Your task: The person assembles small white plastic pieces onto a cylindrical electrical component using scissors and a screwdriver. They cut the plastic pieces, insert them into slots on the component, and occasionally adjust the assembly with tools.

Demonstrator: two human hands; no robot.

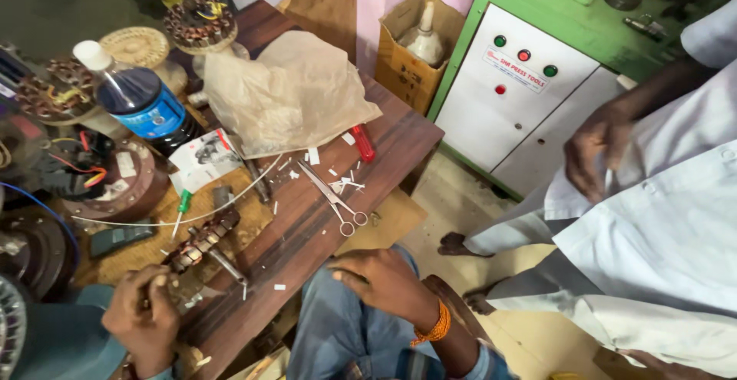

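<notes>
My left hand (144, 317) is at the bottom left, its fingers pinched together at the near end of a small motor armature (201, 240) with copper windings. The armature lies on the dark wooden table (384, 130). My right hand (385, 280) rests palm down on my blue-jeaned thigh by the table's edge and holds nothing. An orange band sits on its wrist. Metal scissors (335, 197) lie on the table just beyond that hand, among white paper scraps.
On the table are crumpled brown paper (285, 92), a red-handled tool (363, 143), a green screwdriver (183, 203), a dark drink bottle (140, 102) and wound stators (198, 23). A person in white (660, 219) stands right, by a green-and-white machine cabinet (530, 80) and a cardboard box (411, 46).
</notes>
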